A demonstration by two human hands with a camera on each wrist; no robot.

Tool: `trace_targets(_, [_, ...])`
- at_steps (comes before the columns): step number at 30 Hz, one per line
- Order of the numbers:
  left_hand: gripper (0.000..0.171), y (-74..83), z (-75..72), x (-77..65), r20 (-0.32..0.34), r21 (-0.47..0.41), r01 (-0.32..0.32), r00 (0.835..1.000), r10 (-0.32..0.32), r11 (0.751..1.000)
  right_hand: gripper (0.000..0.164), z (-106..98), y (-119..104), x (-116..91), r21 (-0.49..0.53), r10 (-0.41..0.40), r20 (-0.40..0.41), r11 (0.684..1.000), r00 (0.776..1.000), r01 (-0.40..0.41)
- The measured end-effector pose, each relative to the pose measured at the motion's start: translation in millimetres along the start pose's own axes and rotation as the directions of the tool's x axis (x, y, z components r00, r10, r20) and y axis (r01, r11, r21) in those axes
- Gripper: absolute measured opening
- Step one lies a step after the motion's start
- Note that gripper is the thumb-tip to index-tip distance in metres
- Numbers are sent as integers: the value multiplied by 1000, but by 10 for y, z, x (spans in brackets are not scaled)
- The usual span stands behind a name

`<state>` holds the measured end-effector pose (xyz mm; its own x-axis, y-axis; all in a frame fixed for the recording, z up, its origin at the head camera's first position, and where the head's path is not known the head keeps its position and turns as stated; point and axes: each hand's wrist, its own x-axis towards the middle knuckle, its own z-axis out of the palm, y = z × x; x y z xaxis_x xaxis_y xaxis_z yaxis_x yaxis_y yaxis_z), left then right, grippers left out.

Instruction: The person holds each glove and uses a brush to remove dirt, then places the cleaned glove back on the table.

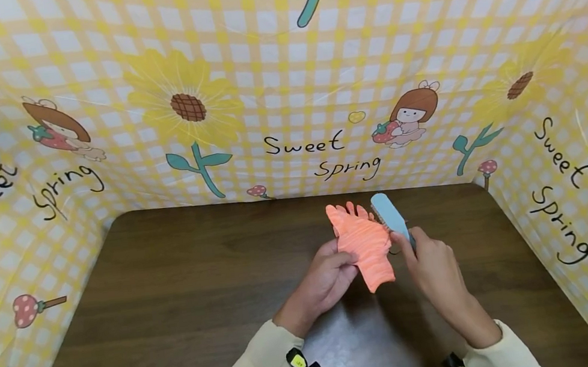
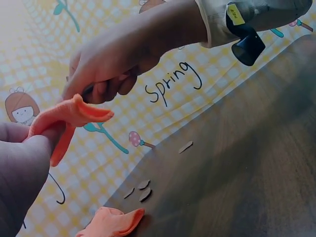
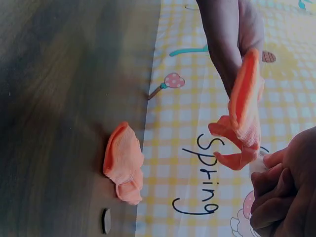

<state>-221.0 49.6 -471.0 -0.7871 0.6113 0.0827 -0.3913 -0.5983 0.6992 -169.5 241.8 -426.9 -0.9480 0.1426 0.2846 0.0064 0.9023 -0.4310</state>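
Observation:
In the head view an orange knit glove point(image 1: 363, 242) is held up over the table, its fingers pointing away from me. My left hand point(image 1: 331, 273) pinches it along the left side, thumb on top. A light blue brush point(image 1: 390, 215) is gripped by the handle in my right hand point(image 1: 435, 264), with the bristles against the glove's right side near its fingers. The right wrist view shows the glove's open cuff point(image 3: 242, 98); there my right hand point(image 3: 284, 192) has curled fingers and hides most of the brush. A second orange glove point(image 3: 123, 160) lies on the table.
Several small flat pieces point(image 2: 144, 194) are scattered on the dark wooden table point(image 1: 201, 279) near the second glove. A yellow checked cloth point(image 1: 272, 89) with flower prints stands as a wall at the back and both sides.

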Motion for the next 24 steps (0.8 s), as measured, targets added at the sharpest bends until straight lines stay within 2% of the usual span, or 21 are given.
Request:
trace_targets(3, [58, -8, -1, 2, -35, 8, -3, 999, 3, 1000, 48, -42, -3, -13, 19, 37, 5, 999, 999, -37])
trace_targets(5, [57, -3, -8, 1, -53, 10, -6, 999, 6, 1000, 44, -60, -38, -42, 24, 12, -14, 1000, 1000, -12])
trace_targets(8, [56, 17, -14, 2, -42, 4, -2, 999, 2, 1000, 32, -53, -121, -111, 15, -85, -7, 996, 996, 85])
trace_targets(11, [58, 53, -9, -3, -4, 0, -4, 1000, 4, 1000, 24, -17, -206, -177, 2, -190, 40, 982, 981, 190])
trace_targets(13, [61, 75, -6, -6, 14, -2, -7, 1000, 7, 1000, 21, 7, -237, -198, -15, -227, 41, 974, 973, 228])
trace_targets(18, [64, 97, -10, -5, 11, -17, -4, 1000, 4, 1000, 22, 33, -225, -170, -43, -250, -23, 968, 968, 249])
trace_targets(24, [63, 96, -14, -9, 3, -12, 8, 1000, -8, 1000, 22, 25, -144, -112, -23, -247, -44, 969, 968, 246])
